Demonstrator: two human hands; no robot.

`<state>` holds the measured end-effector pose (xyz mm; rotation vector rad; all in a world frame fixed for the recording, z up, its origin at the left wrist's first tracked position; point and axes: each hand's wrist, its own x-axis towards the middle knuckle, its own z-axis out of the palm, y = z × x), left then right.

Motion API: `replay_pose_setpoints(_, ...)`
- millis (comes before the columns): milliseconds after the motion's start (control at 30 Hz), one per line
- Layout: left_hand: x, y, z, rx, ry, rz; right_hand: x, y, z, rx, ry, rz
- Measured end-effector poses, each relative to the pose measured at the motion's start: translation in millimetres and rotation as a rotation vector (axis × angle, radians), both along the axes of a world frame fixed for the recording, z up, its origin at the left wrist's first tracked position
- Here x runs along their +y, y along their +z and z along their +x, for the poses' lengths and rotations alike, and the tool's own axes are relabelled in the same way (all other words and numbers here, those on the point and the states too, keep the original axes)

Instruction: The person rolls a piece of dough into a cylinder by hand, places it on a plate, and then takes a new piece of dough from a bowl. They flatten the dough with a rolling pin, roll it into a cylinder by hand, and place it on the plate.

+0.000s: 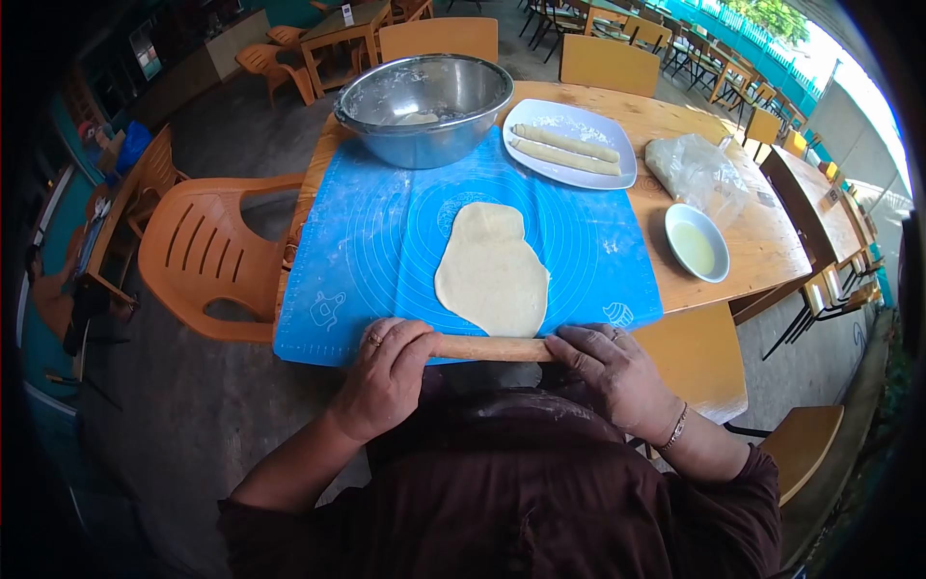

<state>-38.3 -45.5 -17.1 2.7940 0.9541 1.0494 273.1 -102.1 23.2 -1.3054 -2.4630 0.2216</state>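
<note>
A wooden rolling pin (492,348) lies across the near edge of the blue mat (362,256). My left hand (394,362) is closed around its left end, and my right hand (608,367) grips the right end, with a ring and a bracelet on that side. Just beyond the pin a flat, uneven sheet of pale dough (492,275) lies on the mat, its near edge touching or under the pin. Its far part is narrower, with a notch on the right.
At the mat's far left is a steel bowl (424,140). A white plate (622,154) holds two dough rolls. Right of the mat are a plastic bag (699,169) and a small bowl (683,241) of yellowish liquid. An orange chair (207,251) stands left.
</note>
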Motion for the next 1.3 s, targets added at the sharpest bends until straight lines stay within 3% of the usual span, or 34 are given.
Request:
replay_pose_setpoints(233, -5.8, 20.2, 11.2, -0.142, 0.002, -0.027, 48.1, 46.3, 4.0, 0.116, 0.012, 0.244)
replay_pose_setpoints(300, 0.0, 25.5, 11.2, -0.091, 0.027, -0.063, 75.3, 34.9, 2.1, 0.154, 0.026, 0.224)
replay_pose_setpoints(367, 4.7, 21.6, 8.4, -0.025, 0.076, -0.114, 102.2, 12.2, 2.9, 0.26, 0.099, 0.044)
replay_pose_setpoints(433, 8.4, 17.8, 6.5, 0.042, 0.126, -0.166, 110.5, -4.5, -2.1, 0.19, 0.081, -0.081)
replay_pose_setpoints(500, 7.3, 13.6, 6.5, 0.111, 0.262, -0.238, 110.6, -14.3, -18.0, -0.041, 0.046, 0.247)
replay_pose_setpoints(533, 8.1, 14.0, 7.8, 0.112, 0.265, -0.242, 112.4, -11.5, -19.7, -0.163, 0.028, 0.154)
replay_pose_setpoints(600, 8.4, 17.4, 12.6, 0.189, 0.354, -0.111, 118.9, -15.0, -26.5, -0.162, 0.017, 0.161)
replay_pose_setpoints(700, 12.1, 27.7, 19.3, 0.384, 0.448, -0.208, 134.6, -13.7, -36.9, -0.215, -0.023, 0.143)
replay_pose_setpoints(900, 34.1, 20.1, 10.9, 0.381, 0.57, -0.156, 169.3, -5.0, -58.0, -0.296, -0.064, 0.026)
replay_pose_setpoints(1133, 55.1, 19.9, -2.9, 0.417, 0.58, -0.348, 185.0, -0.8, -70.8, -0.306, -0.111, -0.05)
replay_pose_setpoints(1200, 58.3, 26.2, -5.1, 0.288, 0.483, -0.584, 183.2, -3.9, -69.4, -0.284, -0.113, -0.041)
replay_pose_setpoints(1300, 44.7, 27.7, -3.3, 0.29, 0.417, -0.494, 167.8, -9.0, -61.2, -0.259, -0.113, -0.001)
